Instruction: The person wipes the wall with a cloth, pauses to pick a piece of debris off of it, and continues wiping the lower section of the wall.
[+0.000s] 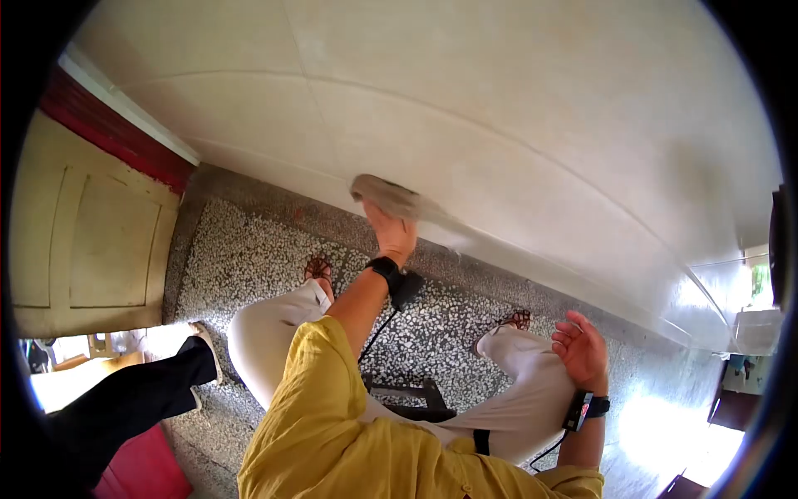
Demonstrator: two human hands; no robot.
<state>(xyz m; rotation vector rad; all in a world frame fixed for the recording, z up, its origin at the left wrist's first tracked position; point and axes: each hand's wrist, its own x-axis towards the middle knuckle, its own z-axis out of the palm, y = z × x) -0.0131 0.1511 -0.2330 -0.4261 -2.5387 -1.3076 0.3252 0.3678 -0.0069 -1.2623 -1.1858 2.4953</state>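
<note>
My left hand (391, 230) reaches forward to the foot of the pale tiled wall (349, 125). It presses a grey-brown cloth (387, 195) flat against the tiles, and the cloth covers most of its fingers. The cloth's right edge is smeared by motion. Over my right knee, my right hand (582, 348) is raised with the palm showing and the fingers loosely curled, holding nothing. Both wrists wear black bands with small devices and cables.
Speckled terrazzo floor (241, 258) runs along the wall. A cream panelled door (104, 241) stands at the left. Below it extends another person's dark-trousered leg (133, 395), near a red surface (145, 466). A black object (411, 399) lies between my legs.
</note>
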